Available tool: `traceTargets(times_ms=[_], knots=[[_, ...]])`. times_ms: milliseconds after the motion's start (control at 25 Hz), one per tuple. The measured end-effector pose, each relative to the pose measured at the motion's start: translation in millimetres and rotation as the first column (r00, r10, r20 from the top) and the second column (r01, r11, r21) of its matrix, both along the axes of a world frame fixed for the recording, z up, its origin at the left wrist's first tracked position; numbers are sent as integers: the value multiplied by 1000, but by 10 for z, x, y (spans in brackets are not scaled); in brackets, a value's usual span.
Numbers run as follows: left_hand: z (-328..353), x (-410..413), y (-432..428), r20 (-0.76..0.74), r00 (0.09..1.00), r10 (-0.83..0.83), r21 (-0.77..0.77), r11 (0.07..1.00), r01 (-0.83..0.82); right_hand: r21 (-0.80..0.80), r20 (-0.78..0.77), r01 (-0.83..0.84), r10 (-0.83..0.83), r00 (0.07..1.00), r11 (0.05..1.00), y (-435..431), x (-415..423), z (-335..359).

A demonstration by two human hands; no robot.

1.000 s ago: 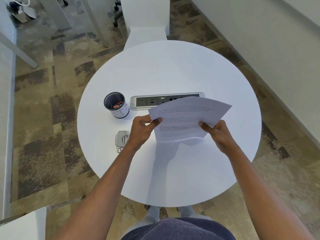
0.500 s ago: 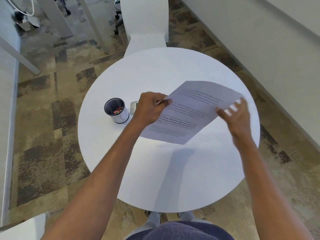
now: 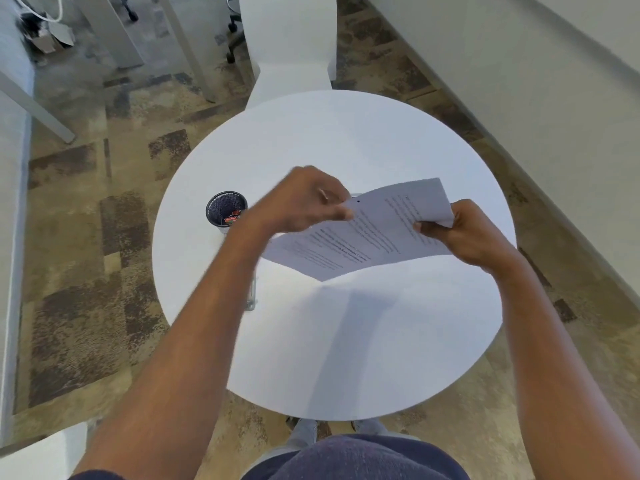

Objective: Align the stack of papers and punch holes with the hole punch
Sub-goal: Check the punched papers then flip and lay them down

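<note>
The stack of printed papers (image 3: pixel 367 233) hangs tilted above the round white table (image 3: pixel 346 341), held at both ends. My left hand (image 3: pixel 304 199) pinches the upper left edge, where a small dark hole shows. The right end curls under the grip of my right hand (image 3: pixel 460 233). The grey metal hole punch (image 3: pixel 252 296) lies on the table at the left, almost wholly hidden under my left forearm; only a thin strip shows.
A black mesh pen cup (image 3: pixel 225 211) stands left of my left hand. A white chair (image 3: pixel 291 46) faces the table's far side. A wall runs along the right, and desk legs stand on the patterned carpet at the back left.
The papers turned counterclockwise and rose. My right hand let go, then took hold again at the right end. My left forearm now covers the hole punch and the table's power strip is hidden.
</note>
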State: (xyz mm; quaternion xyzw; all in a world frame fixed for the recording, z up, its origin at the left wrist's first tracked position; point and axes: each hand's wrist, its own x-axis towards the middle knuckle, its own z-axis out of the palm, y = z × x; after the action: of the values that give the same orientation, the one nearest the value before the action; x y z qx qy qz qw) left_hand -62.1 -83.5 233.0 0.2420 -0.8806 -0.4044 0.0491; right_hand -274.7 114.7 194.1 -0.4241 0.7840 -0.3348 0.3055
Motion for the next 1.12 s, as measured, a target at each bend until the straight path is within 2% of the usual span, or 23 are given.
traceTargets(times_ms=[120,160,240,320,400,520,800,1000,1120], knots=[[-190,578,-353,-16,965,261,239,938,-250,-122,201,137,-110,973,983,85,-30,-81],[-291,724,-394,9,958,288,333,902,-274,-164,260,150,-104,960,975,116,-47,-110],[-502,805,-347,1,980,200,504,846,-173,-242,355,194,-99,930,951,130,-75,-202],[-660,702,-208,-78,976,203,604,788,-115,-305,452,249,-90,887,919,108,-84,-316],[-815,584,-95,-154,935,318,584,793,-174,-320,517,287,-87,851,903,90,-78,-468],[-1096,517,0,-145,868,475,506,789,-348,-247,515,315,-151,844,916,118,-52,-746],[-1599,561,211,-17,848,529,435,768,-471,-60,448,335,-274,851,940,195,129,-1231],[-1647,615,180,-31,833,552,479,740,-472,-108,468,340,-254,847,934,196,144,-1223],[-1645,647,143,-34,827,562,451,747,-489,-117,484,336,-242,841,935,223,178,-1256]])
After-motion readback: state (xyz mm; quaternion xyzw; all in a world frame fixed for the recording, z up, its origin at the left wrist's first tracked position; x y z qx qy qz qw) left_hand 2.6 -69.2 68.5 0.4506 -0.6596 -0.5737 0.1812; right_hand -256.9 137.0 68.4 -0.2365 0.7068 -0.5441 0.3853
